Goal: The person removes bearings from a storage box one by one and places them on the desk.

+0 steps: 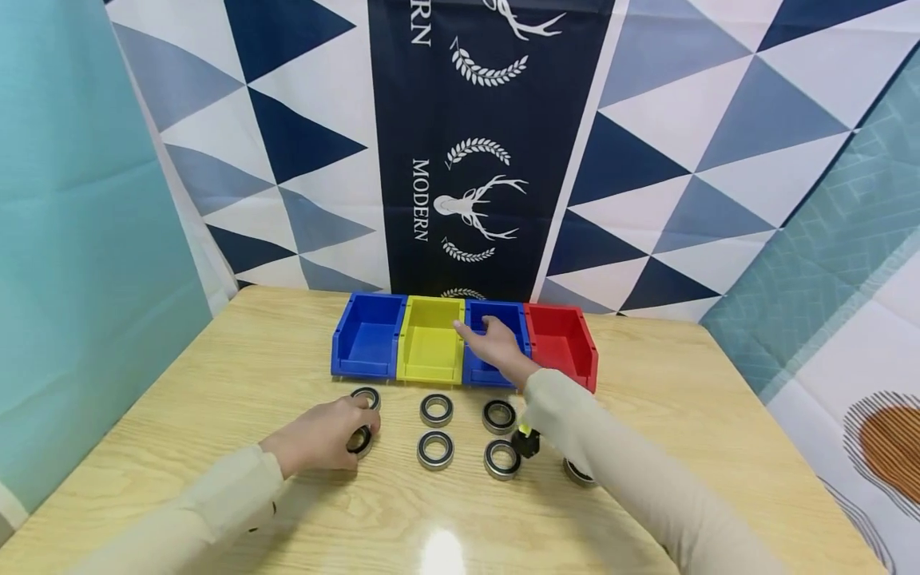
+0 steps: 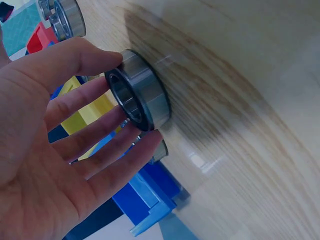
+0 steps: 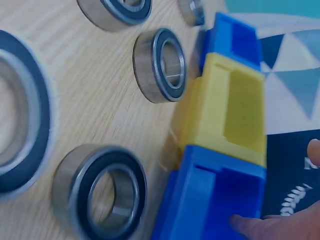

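Observation:
My left hand [image 1: 327, 433] reaches down over a ball bearing [image 2: 142, 92], a steel ring with a dark seal. In the left wrist view the thumb tip meets one side of its rim and the fingers curl along the other. Just beyond that hand lies another bearing [image 1: 368, 394], partly covered by the fingers in the head view. My right hand [image 1: 496, 343] is over the second blue bin [image 1: 489, 375], thumb and fingers spread apart, holding nothing. Nearest to its wrist on the table is a bearing [image 1: 499, 416].
A blue bin [image 1: 370, 339], a yellow bin [image 1: 431, 339] and a red bin [image 1: 561, 339] stand in the same row along the table's back. More bearings lie in front: one [image 1: 436, 410], one [image 1: 435, 450], one [image 1: 501, 459], and one [image 1: 579, 474] partly behind the right sleeve [image 1: 611, 455].

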`<state>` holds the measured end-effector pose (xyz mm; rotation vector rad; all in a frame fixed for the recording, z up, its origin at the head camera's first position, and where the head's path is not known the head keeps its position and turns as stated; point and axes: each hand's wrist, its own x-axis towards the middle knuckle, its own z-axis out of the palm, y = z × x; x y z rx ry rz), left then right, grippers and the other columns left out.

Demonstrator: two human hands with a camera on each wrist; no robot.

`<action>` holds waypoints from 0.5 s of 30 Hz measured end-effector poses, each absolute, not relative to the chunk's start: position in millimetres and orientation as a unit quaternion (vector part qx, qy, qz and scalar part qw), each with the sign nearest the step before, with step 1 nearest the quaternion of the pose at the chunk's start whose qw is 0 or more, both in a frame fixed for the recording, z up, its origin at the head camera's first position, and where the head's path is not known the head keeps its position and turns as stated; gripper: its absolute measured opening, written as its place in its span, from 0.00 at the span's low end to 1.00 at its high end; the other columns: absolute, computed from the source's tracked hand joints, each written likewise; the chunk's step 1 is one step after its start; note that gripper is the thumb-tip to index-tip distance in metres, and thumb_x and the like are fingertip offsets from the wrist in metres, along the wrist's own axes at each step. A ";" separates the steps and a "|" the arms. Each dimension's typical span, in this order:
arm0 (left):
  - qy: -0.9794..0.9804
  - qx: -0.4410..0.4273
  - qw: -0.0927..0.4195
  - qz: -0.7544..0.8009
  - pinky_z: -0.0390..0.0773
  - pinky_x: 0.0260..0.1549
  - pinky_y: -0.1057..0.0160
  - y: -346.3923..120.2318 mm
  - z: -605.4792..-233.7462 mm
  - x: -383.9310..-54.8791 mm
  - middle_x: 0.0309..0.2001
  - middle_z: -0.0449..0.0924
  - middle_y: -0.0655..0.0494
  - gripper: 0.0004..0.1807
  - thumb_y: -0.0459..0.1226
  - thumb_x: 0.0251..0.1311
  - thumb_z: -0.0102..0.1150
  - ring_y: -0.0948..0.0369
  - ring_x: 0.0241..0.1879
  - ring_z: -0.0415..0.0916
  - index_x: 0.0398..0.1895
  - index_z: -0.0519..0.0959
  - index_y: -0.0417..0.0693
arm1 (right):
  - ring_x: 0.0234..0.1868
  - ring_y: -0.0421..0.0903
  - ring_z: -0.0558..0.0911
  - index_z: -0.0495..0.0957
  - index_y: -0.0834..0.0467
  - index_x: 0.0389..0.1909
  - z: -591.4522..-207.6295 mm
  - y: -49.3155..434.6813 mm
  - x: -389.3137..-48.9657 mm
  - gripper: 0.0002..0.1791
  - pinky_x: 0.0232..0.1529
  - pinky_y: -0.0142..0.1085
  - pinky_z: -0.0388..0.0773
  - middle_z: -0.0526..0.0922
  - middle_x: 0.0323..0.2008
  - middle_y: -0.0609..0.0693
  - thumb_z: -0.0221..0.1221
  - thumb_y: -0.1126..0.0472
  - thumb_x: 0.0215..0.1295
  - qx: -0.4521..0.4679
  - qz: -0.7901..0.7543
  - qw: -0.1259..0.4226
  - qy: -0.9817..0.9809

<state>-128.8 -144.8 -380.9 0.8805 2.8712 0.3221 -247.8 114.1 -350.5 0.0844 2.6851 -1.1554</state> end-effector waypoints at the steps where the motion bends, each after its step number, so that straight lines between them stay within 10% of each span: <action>1: 0.948 0.292 0.063 0.108 0.74 0.30 0.65 -145.3 -380.6 -128.8 0.37 0.74 0.56 0.18 0.29 0.36 0.70 0.65 0.31 0.68 0.34 0.79 0.51 | 0.73 0.57 0.61 0.54 0.58 0.73 -347.4 119.3 -243.7 0.45 0.70 0.52 0.61 0.59 0.73 0.57 0.50 0.33 0.65 0.025 -0.391 0.112 0.913; 9: 0.949 0.288 0.062 0.114 0.76 0.34 0.60 -146.6 -378.1 -127.2 0.40 0.76 0.55 0.17 0.29 0.38 0.67 0.62 0.36 0.71 0.35 0.79 0.52 | 0.65 0.55 0.71 0.66 0.53 0.67 -338.2 172.0 -210.8 0.34 0.61 0.50 0.73 0.71 0.65 0.56 0.50 0.37 0.67 -0.036 -0.392 0.146 0.908; 15: 0.953 0.268 -0.029 0.137 0.79 0.46 0.52 -141.4 -366.1 -139.1 0.48 0.80 0.51 0.19 0.38 0.46 0.66 0.55 0.48 0.75 0.45 0.80 0.48 | 0.61 0.57 0.76 0.69 0.57 0.64 -334.1 190.4 -193.6 0.28 0.56 0.47 0.77 0.75 0.61 0.59 0.51 0.45 0.70 -0.094 -0.378 0.060 0.919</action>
